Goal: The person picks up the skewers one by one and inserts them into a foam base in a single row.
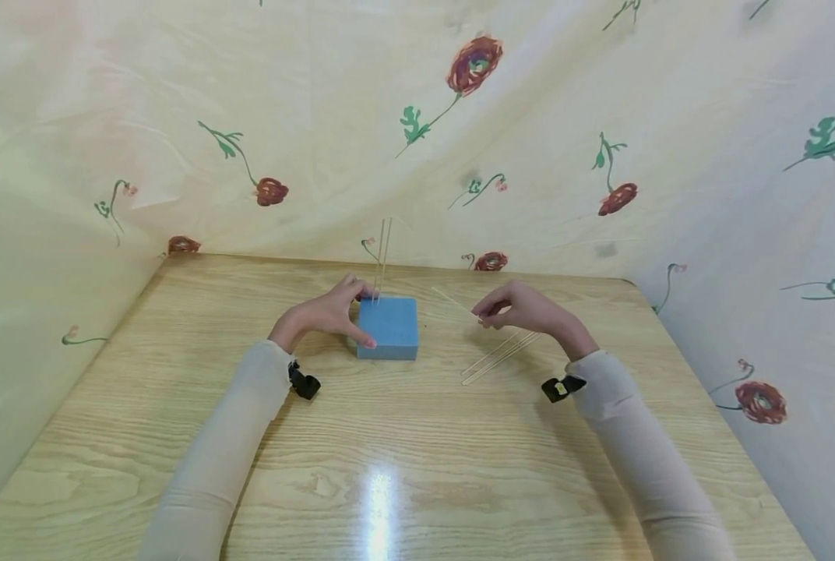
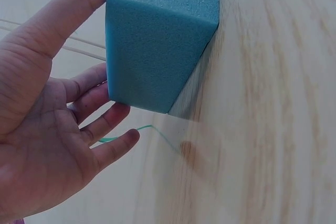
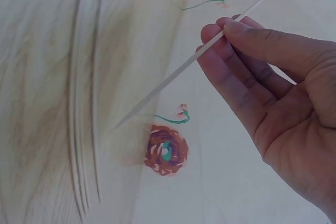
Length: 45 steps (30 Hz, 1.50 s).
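Observation:
A blue foam block (image 1: 392, 321) sits flat on the table, with two thin wooden skewers (image 1: 385, 261) standing up from its far left part. My left hand (image 1: 326, 313) holds the block from the left side, thumb at the near edge and fingers toward the back. In the left wrist view, fingertips touch the blue block (image 2: 152, 51). To the right, my right hand (image 1: 523, 306) is raised above the table and pinches one skewer (image 3: 163, 85) between thumb and fingers. That skewer slants, one tip pointing toward the block but apart from it.
Several loose skewers (image 1: 500, 359) lie on the wooden table (image 1: 417, 436) below my right hand. A flower-patterned cloth (image 1: 347, 117) hangs behind the table's back edge and along both sides. Black wrist cameras are strapped over both sleeves.

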{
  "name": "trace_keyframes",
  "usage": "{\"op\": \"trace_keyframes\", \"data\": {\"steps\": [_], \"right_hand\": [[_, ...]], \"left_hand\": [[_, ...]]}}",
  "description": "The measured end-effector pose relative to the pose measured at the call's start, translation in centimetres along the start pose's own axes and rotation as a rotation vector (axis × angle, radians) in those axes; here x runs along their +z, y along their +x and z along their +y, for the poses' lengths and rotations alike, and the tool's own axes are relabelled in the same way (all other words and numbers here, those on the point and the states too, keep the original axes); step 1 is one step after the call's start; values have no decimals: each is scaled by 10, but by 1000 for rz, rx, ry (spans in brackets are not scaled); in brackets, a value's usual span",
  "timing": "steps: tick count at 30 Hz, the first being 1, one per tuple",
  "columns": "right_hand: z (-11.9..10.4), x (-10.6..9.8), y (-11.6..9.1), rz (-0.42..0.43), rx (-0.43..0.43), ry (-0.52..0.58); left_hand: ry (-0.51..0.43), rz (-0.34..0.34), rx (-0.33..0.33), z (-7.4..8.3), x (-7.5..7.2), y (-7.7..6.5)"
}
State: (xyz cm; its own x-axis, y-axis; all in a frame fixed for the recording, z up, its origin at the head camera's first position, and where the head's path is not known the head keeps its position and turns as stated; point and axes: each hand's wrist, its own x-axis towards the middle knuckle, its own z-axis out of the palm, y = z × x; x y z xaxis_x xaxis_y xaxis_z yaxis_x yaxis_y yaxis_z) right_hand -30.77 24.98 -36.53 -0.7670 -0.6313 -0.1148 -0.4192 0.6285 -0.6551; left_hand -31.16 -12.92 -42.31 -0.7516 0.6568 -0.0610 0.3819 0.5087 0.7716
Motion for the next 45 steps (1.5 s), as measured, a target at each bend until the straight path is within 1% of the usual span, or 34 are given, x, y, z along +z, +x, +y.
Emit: {"op": "trace_keyframes", "data": {"steps": [5,8,13,18,23,29,33,38,45], "right_hand": [[-3,-5,0,68,39,89],[-8,-10,0,108,57,192],[-15,-15,3,156,22,320],[-19,-16,9,186,-35,404],[-25,-13,18,227,-95,484],[-37,-6,31,281,-133,550],[-47,-2,41,303,-165,576],[-59,4,52,324,-218,637],[-61,19,67,337,-236,689]], "left_hand": [[-3,1,-11,1,-1,-1],[-4,1,-14,0,-1,-1],[-5,3,-15,0,-1,-2],[-5,6,-14,-1,-2,-3],[-4,7,-7,0,-3,-4],[0,6,-2,0,-2,-4],[2,7,-5,-1,-1,-3],[7,4,-2,0,-1,-2],[10,4,-12,-1,1,0]]}}
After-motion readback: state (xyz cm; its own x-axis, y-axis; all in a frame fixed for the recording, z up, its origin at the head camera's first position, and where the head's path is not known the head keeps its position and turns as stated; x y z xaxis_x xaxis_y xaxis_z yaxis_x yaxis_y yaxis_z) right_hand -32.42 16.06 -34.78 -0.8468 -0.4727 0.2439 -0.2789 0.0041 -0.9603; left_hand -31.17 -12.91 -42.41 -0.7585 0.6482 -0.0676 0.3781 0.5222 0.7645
